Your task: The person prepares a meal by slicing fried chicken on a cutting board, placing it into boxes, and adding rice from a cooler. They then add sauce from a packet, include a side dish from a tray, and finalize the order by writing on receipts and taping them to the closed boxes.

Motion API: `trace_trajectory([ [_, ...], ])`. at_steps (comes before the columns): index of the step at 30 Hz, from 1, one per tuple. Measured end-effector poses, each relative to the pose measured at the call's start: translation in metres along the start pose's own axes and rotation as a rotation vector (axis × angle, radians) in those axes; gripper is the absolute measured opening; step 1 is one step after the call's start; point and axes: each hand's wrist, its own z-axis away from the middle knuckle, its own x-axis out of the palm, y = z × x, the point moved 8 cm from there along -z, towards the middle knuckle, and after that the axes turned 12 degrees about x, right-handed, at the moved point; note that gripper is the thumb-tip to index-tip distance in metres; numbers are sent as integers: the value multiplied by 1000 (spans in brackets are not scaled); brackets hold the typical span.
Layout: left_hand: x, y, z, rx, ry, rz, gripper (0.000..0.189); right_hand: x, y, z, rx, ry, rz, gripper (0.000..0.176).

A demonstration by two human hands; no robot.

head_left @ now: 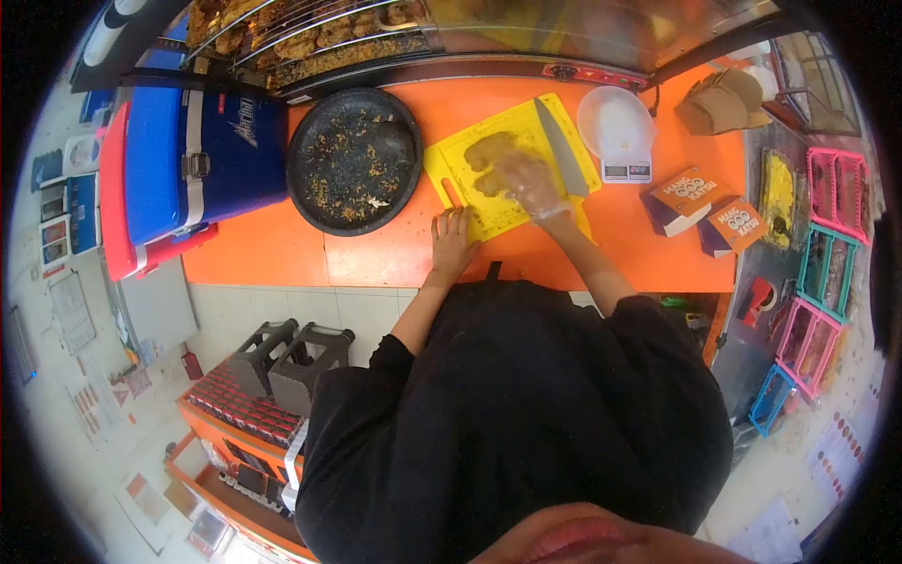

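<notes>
A yellow cutting board [521, 122] lies on the orange counter with a brown, flattened piece of fried food [489, 150] on it. My right hand [528, 185], in a clear plastic glove, is over the board, its somewhat blurred fingers stretched out against that piece. Along the board's right side rests a large knife [561, 146], its blade reaching to the far edge. Bare and with fingers apart, my left hand [454, 240] rests at the board's near left corner, fingertips by its handle slot.
Left of the board stands a round dark pan [355, 162] with crumbs, beside a blue cooler box [211, 155]. A kitchen scale [627, 170], printed boxes [691, 195] and brown paper containers [722, 101] are at right. A glass display case [329, 42] with fried pieces borders the back.
</notes>
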Motion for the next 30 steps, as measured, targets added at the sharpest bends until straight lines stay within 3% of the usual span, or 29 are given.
trace_trajectory([
  [1,5,1,4,25,-11,-44,78,-29,-3,3,106,53,-81,50],
  [3,10,2,15,32,-20,-87,78,-67,17,35,363,376,70,52],
  [4,15,4,21,47,-60,-62,78,-72,21,47,354,370,66,52],
  [6,19,5,23,58,-102,-24,78,-33,81,88,942,-243,299,56],
  [8,8,7,24,108,-15,22,61,-22,95,98,961,-279,279,57],
  [9,6,0,23,94,-18,41,61,-20,98,103,981,-301,245,59],
  [11,-3,-17,8,127,15,357,29,-42,73,96,983,-362,96,58],
  [13,-65,-19,-30,-23,171,407,9,-19,67,107,986,-403,-72,58],
  [14,-88,-21,-50,9,364,374,8,13,56,118,574,-197,144,58],
  [15,-106,-25,-71,44,558,339,8,17,36,111,360,-106,237,58],
  [16,-118,-23,-101,99,575,292,8,19,14,108,155,10,349,58],
  [18,-125,-14,-158,250,568,221,18,42,3,94,918,-758,-52,45],
  [20,-108,-12,-201,352,547,193,26,49,-2,91,900,-733,-76,45],
  [22,-47,-6,-224,486,199,-34,43,58,-4,91,896,-718,-124,45],
  [23,-40,-7,-221,491,194,-33,43,61,-2,90,904,-722,-143,45],
  [25,-17,-15,-235,431,-39,-122,55,64,2,87,924,-729,-175,44],
  [30,-2,-26,-235,473,9,9,55,69,4,84,1006,-739,-263,43],
])
